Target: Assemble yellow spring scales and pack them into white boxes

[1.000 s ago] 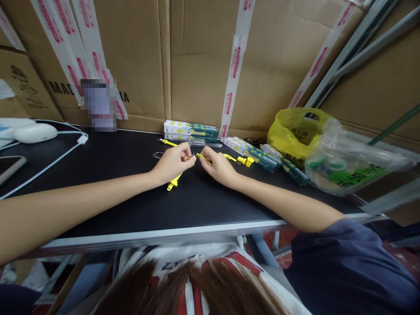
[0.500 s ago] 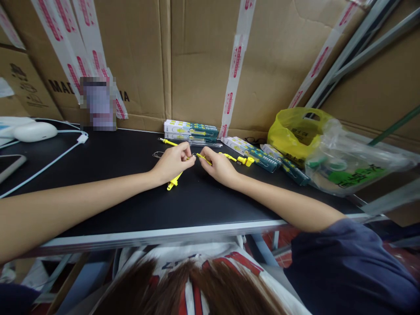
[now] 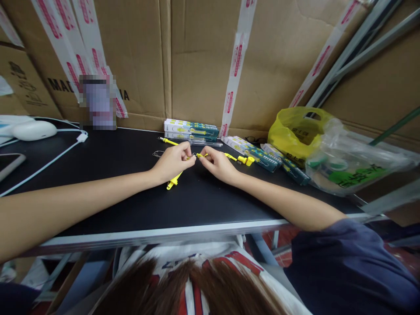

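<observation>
My left hand is closed in a pinch on a slim yellow plastic tool, whose wider end sticks out below the palm. A small metal tip shows at its fingertips. Facing it, my right hand pinches a small yellow piece, its end close to that metal tip; whether the two touch I cannot tell. Beyond my left hand lie another yellow rod and a loop of thin wire. Just right of my right hand are loose yellow parts and a small dark spring.
Printed boxes and clear tubes lie at the back. More boxes stand at the right, beside a yellow bag and a clear bag. A white cable and a phone are at the left. Cardboard backs the black table.
The yellow piece in my right hand has turned, and its end now points toward the left fingertips. My right fingers have shifted slightly; my left hand stays in place.
</observation>
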`<state>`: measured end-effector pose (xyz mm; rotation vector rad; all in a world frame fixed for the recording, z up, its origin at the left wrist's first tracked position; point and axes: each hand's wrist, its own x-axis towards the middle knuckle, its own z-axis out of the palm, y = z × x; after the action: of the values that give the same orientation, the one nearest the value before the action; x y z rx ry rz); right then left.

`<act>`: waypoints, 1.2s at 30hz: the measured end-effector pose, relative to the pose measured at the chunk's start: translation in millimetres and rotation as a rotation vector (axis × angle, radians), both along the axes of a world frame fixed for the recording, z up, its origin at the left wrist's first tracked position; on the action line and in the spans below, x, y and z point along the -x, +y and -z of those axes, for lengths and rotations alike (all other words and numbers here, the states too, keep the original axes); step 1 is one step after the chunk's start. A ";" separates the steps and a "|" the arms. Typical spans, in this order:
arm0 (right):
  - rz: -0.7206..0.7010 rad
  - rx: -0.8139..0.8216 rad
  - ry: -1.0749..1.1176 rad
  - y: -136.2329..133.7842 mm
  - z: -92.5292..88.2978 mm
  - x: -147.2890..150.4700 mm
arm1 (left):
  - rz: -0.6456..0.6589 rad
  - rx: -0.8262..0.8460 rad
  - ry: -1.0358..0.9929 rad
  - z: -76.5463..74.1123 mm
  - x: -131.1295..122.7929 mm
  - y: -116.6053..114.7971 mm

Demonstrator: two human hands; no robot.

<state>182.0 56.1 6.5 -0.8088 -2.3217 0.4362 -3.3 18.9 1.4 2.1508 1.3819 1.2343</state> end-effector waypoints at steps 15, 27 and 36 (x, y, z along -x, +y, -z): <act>0.095 -0.155 -0.201 -2.6 -4.9 0.3 | 0.018 0.002 0.035 0.9 -0.7 1.9; -0.035 0.238 0.078 0.6 -5.4 -6.2 | 0.007 0.012 -0.057 4.1 0.2 2.7; -0.174 0.644 0.125 -7.3 -17.2 -6.7 | 0.054 -0.021 -0.111 2.6 -1.5 0.2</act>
<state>188.7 48.8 23.7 -0.8326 -2.1497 1.3144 -1.7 19.1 -1.2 2.0852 1.2630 1.3322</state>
